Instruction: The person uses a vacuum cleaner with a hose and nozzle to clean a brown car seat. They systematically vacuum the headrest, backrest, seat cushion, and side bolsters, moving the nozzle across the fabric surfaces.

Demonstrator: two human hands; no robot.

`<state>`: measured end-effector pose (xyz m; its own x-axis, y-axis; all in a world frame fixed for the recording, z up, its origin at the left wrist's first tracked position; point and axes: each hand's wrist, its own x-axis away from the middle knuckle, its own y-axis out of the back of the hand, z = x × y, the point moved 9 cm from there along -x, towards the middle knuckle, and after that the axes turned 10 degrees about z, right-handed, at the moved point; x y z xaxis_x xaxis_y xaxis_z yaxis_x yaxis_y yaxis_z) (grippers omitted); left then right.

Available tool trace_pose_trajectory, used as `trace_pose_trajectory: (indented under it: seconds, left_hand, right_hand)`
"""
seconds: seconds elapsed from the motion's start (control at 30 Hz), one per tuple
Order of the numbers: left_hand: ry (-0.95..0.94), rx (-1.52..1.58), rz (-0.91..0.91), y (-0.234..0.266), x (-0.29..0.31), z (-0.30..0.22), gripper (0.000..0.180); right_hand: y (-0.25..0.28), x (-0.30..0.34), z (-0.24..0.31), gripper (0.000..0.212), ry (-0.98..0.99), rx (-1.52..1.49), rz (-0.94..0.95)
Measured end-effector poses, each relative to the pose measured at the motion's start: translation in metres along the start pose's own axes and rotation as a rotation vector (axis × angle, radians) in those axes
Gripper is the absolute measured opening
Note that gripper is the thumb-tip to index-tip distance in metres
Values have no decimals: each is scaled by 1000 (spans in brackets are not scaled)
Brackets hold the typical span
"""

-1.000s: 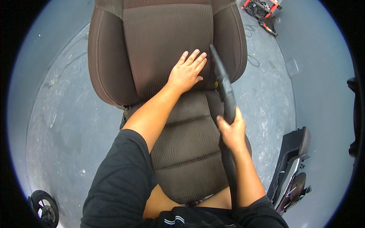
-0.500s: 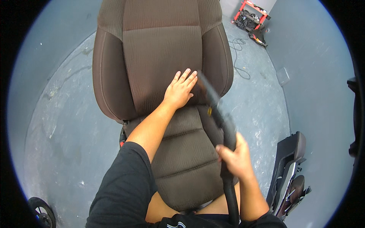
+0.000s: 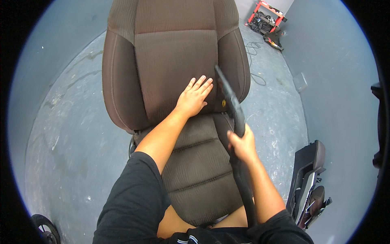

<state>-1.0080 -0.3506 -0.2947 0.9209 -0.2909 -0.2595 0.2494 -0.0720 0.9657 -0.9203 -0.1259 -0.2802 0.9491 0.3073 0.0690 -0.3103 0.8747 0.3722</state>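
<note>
A brown fabric car seat [image 3: 174, 61] stands in front of me, its backrest upright and its ribbed cushion [image 3: 199, 162] toward my legs. My left hand [image 3: 194, 97] lies flat on the lower backrest, fingers spread, holding nothing. In my right hand [image 3: 243, 143] is a black vacuum cleaner hose with a long narrow nozzle [image 3: 230, 95]; the fingers wrap round its handle. The nozzle slants up and left over the right side bolster, its tip near the seam beside the centre panel. I cannot tell whether the tip touches the fabric. The hose [image 3: 243, 187] runs down toward my lap.
Dark interior trim panels [image 3: 304, 179] lean against the right wall. A red-framed cart [image 3: 266, 18] stands at the far right, with a cable [image 3: 254, 53] on the grey floor near it. A small wheel [image 3: 45, 228] is at the lower left.
My right hand and the nozzle have moved up and slightly away from me, so the tip sits higher along the backrest's right seam. My left hand stays on the backrest.
</note>
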Motion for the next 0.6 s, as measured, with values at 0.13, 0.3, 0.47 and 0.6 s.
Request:
trace_pose_trajectory:
  seconds: [0.13,0.3,0.47,0.6]
  left_hand:
    - [-21,14,-21,1,1,-1,86]
    - [16,0,27,13,1,-14,93]
    - [76,-3,97,47,-5,-44,87]
    - [193,106,450,15,16,-71,66]
  right_hand:
    - [-1,60,-54,27,-120,42,37]
    - [7,119,-101,39,-480,20,195]
    - [8,135,-76,85,-231,270,97]
    - [-3,174,-81,86,-200,258,226]
